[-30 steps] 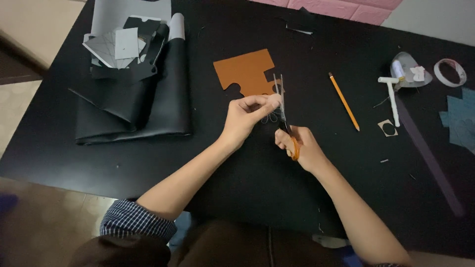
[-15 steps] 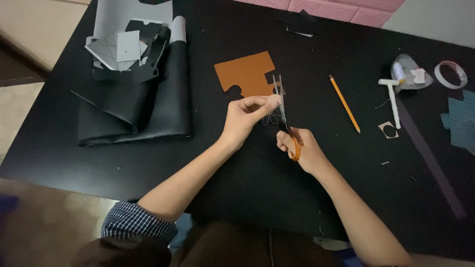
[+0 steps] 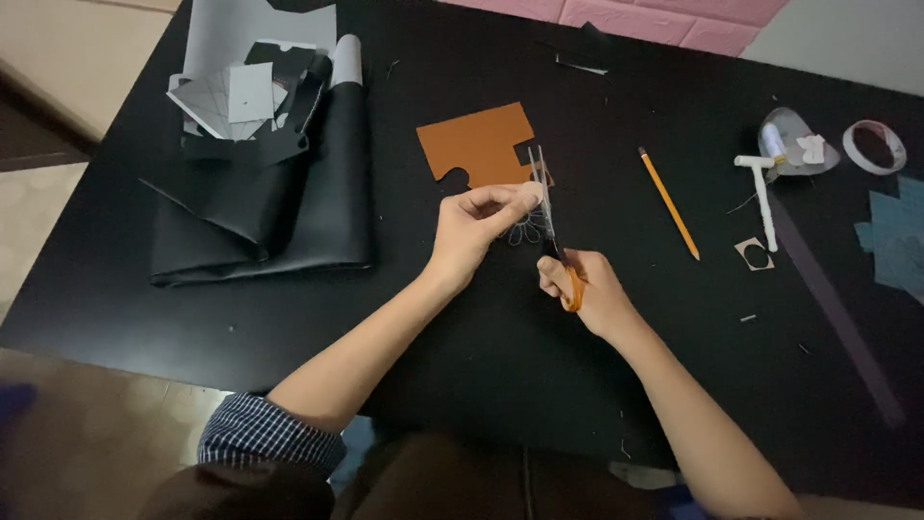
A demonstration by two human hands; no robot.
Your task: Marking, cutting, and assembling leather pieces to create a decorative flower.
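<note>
Left hand: our left hand [image 3: 472, 226] is raised just over the black table [image 3: 481, 385], fingers curled in and pinching a small dark piece of material [image 3: 525, 229] with a flower-like outline drawn on it.
Piece: the dark piece of material sticks out to the right of our left fingertips [image 3: 515, 197], right against the scissor blades; we cannot tell how far the blades reach into it.
Right hand: our right hand [image 3: 587, 289] is closed around the orange handles of the scissors [image 3: 549, 217], thumb and fingers through the loops.
Scissors: the blades point away from us, nearly upright in the view, and stand only slightly apart; their tips reach the lower right corner of the orange sheet [image 3: 481, 144].
Orange sheet: it lies flat on the table just beyond our hands, with notches cut from its lower edge.
Pencil: a yellow pencil [image 3: 669, 202] lies slanted to the right of the scissors, apart from them.
Black roll: folded black material [image 3: 279, 212] sits well to the left, with pale paper patterns [image 3: 236, 91] on its far end.
Far right: a white tool [image 3: 762, 197], a ring of tape [image 3: 874, 146] and bluish cut pieces [image 3: 900, 241] lie near the table's right edge.
</note>
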